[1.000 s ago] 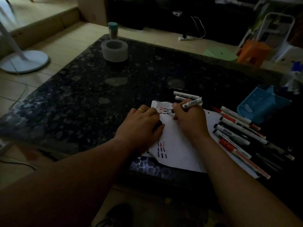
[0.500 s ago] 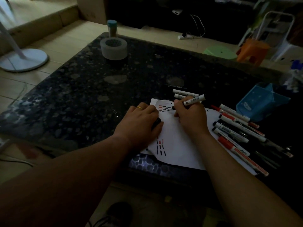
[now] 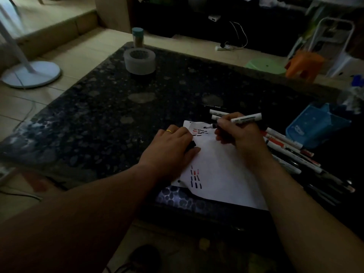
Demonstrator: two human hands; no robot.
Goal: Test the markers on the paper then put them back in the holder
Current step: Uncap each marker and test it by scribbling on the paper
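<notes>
Two hands work here, both mine. My right hand [image 3: 240, 134] has its fingers curled round a white marker [image 3: 246, 118], uncapped, with its dark tip down at the far edge of the paper [image 3: 216, 174], beside a cluster of short red and black dashes; I cannot tell whether the tip touches. My left hand [image 3: 173, 148] rests on the paper's left edge and pinches a black cap [image 3: 191, 144] between thumb and fingers. More dashes sit near the paper's near left corner. A row of markers [image 3: 285, 152] lies on the dark table [image 3: 98, 115] just right of the sheet, and the blue holder [image 3: 315, 127] stands beyond them. A tape roll [image 3: 139, 61] sits at the far side.
</notes>
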